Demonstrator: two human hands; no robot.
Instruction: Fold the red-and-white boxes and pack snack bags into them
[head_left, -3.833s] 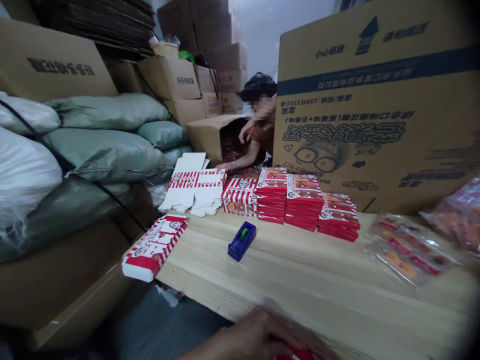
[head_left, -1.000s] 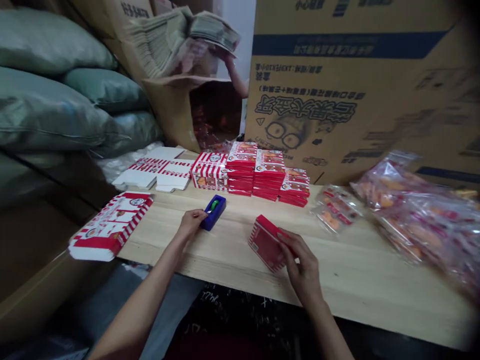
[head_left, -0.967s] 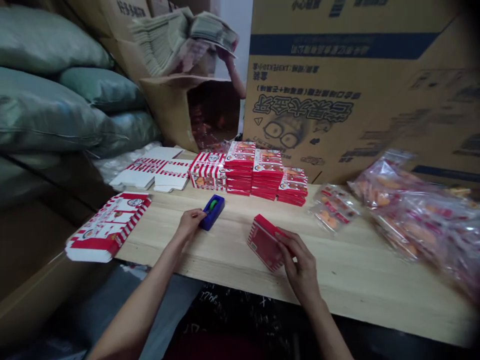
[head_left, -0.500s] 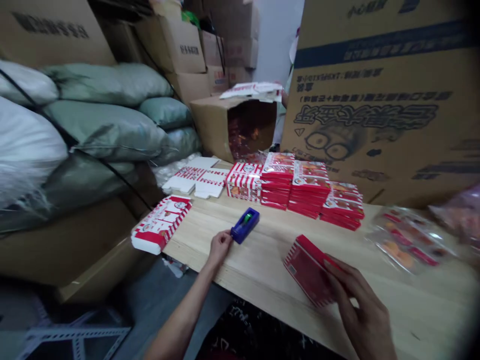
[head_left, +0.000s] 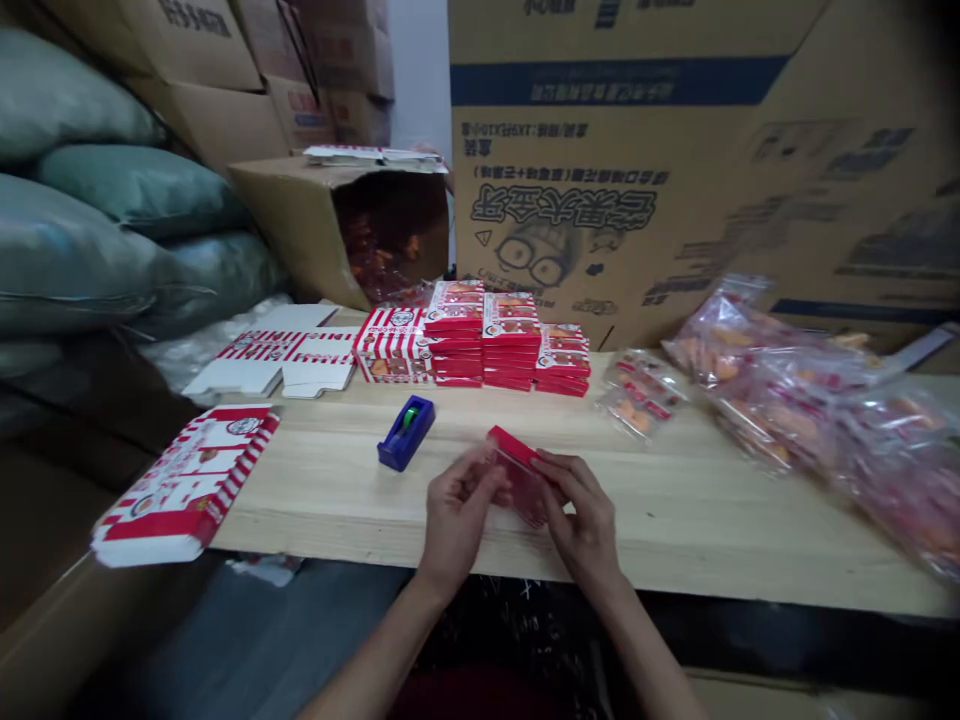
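Observation:
A small red cardboard box (head_left: pixel 517 470) with a striped edge is held above the table, tilted. My right hand (head_left: pixel 581 510) is closed on its right side, thumb in front. At the box's left edge is my left hand (head_left: pixel 461 505), its fingers curled into a pinch and slightly blurred. Whatever lies between those fingertips is too small to make out. Left of the box, a blue tape dispenser (head_left: pixel 406 433) with a green core stands on the table, apart from both hands.
Stacked red-and-white boxes (head_left: pixel 480 340) stand at the table's back. Flat cartons lie left of them, and a bundle of flattened boxes (head_left: pixel 191 480) is at the left edge. Clear snack bags (head_left: pixel 795 380) cover the right side. An open carton (head_left: pixel 292 215) and large cardboard (head_left: pixel 637 200) stand behind.
My left hand has left the tape dispenser and moved right to the red box. The box, in my right hand, has come nearer the middle. The view has turned right.

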